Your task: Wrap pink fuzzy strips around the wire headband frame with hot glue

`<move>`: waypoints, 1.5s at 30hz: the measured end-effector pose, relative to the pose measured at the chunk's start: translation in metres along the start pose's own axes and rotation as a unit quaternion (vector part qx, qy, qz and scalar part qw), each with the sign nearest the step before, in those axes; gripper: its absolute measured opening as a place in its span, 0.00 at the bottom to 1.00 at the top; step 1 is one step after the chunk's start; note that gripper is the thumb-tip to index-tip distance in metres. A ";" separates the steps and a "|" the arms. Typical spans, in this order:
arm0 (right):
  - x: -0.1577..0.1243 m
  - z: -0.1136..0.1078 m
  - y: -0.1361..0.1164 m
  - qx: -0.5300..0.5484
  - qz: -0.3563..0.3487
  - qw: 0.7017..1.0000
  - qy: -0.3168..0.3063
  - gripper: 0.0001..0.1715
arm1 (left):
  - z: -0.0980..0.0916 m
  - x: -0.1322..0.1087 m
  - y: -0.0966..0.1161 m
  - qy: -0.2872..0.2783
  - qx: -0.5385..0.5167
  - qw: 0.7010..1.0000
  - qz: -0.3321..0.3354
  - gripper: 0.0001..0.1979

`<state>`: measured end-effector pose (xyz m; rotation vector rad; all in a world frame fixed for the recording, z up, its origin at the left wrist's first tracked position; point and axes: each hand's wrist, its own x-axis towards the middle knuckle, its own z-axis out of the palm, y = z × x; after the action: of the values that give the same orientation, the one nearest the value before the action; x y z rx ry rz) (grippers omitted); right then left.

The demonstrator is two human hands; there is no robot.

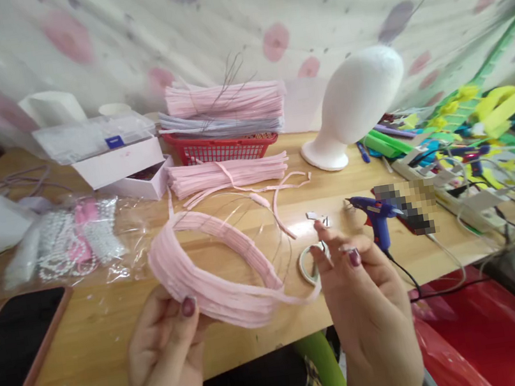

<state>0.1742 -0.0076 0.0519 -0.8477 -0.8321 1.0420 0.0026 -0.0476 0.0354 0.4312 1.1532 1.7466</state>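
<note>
A band of pink fuzzy strips (224, 294), bent into a ring, is held up over the table's near edge. My left hand (168, 342) is closed on its lower left side, thumb on the outer face. One loose pink strip (302, 297) trails from the ring's right side to the edge of my right hand (362, 293), where its end is hidden. The thumb and forefinger of that hand are pinched together, the other fingers bent; what they hold, if anything, cannot be made out. A roll of tape (306, 268) lies just behind it.
A blue glue gun (377, 214) with a cord stands right of my hands. Behind lie pink strip bundles (230, 174), a red basket (222, 148) and a white foam head (354, 98). A phone (16, 358) and bagged beads (75, 239) are left, a power strip (456, 195) right.
</note>
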 end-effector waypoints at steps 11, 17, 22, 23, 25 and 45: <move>0.007 -0.006 0.004 0.102 0.089 0.990 -0.031 0.11 | -0.025 0.016 -0.010 -0.053 0.008 0.998 0.030 0.09; 0.006 -0.004 0.010 0.091 0.080 0.991 -0.054 0.20 | -0.011 0.005 -0.005 -0.037 -0.022 0.999 0.031 0.08; 0.007 -0.005 0.009 0.101 0.061 0.988 -0.101 0.21 | -0.013 0.008 -0.008 -0.048 -0.020 0.998 0.047 0.07; 0.008 -0.006 0.009 0.095 0.052 0.989 -0.102 0.20 | -0.014 0.009 -0.008 -0.047 -0.018 0.998 0.049 0.08; 0.011 -0.008 0.007 0.071 0.021 0.992 -0.100 0.16 | -0.016 0.010 -0.008 -0.049 -0.017 0.997 0.051 0.10; -0.013 0.005 -0.009 -0.447 -0.235 0.834 -0.224 0.06 | 0.004 -0.008 -0.005 -0.028 -0.017 0.999 0.024 0.09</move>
<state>0.1694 -0.0212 0.0604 -1.0907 -1.9056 0.3564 0.0117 -0.0516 0.0347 0.4881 1.0793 1.7819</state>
